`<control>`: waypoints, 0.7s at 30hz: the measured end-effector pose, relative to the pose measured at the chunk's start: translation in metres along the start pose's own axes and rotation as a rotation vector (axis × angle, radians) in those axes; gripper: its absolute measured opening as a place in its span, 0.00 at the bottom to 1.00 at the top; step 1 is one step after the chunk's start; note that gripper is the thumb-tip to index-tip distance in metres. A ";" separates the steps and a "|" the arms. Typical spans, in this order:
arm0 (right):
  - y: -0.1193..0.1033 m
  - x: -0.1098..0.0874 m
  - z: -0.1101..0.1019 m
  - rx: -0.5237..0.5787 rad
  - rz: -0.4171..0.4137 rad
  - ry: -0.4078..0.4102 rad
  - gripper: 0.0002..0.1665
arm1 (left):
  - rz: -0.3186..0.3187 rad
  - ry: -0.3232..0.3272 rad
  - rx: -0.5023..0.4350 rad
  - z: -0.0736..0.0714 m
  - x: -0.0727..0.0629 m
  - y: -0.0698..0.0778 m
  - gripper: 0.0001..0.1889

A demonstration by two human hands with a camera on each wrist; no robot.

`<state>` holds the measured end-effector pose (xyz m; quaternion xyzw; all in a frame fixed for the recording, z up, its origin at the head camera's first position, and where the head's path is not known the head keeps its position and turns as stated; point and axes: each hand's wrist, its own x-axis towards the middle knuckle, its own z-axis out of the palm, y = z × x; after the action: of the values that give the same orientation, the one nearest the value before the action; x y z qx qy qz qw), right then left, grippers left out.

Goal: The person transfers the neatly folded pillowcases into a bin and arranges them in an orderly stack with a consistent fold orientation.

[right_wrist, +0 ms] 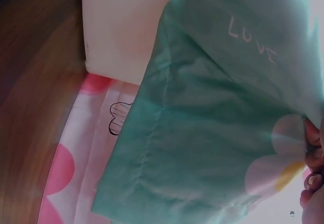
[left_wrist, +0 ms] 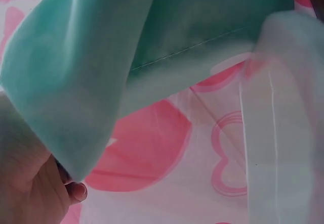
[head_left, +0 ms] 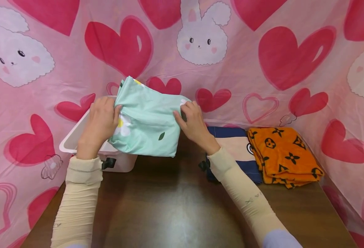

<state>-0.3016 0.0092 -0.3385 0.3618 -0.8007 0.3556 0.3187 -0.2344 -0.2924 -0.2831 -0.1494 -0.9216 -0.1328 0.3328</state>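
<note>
A mint-green cloth (head_left: 148, 120) with white daisies and a dark leaf hangs in the air between both hands, partly folded. My left hand (head_left: 99, 119) pinches its left edge, thumb on the near side. At its upper right corner my right hand (head_left: 192, 120) holds the fabric between thumb and fingers. The left wrist view shows the cloth's (left_wrist: 66, 77) stitched hem and one loose fold. In the right wrist view, white lettering reading LOVE is on the cloth (right_wrist: 202, 133), and the fingers (right_wrist: 315, 153) grip its edge at the right.
A white plastic bin (head_left: 124, 163) stands at the back left, partly hidden by the left hand and cloth. At the back right lie a folded navy-and-cream cloth (head_left: 231, 143) and a folded orange patterned cloth (head_left: 285, 155). Pink heart-print fabric (head_left: 247, 75) walls the brown table (head_left: 169, 206).
</note>
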 end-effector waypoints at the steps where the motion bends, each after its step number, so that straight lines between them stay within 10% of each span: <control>1: 0.000 0.001 0.000 0.001 0.000 0.004 0.14 | -0.001 0.002 0.000 -0.001 0.001 0.000 0.10; 21: -0.005 0.018 -0.005 0.016 -0.007 0.051 0.14 | 0.013 -0.007 0.026 -0.019 0.016 0.001 0.12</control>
<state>-0.3060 0.0038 -0.3201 0.3580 -0.7882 0.3699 0.3372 -0.2349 -0.2952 -0.2585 -0.1515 -0.9234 -0.1184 0.3323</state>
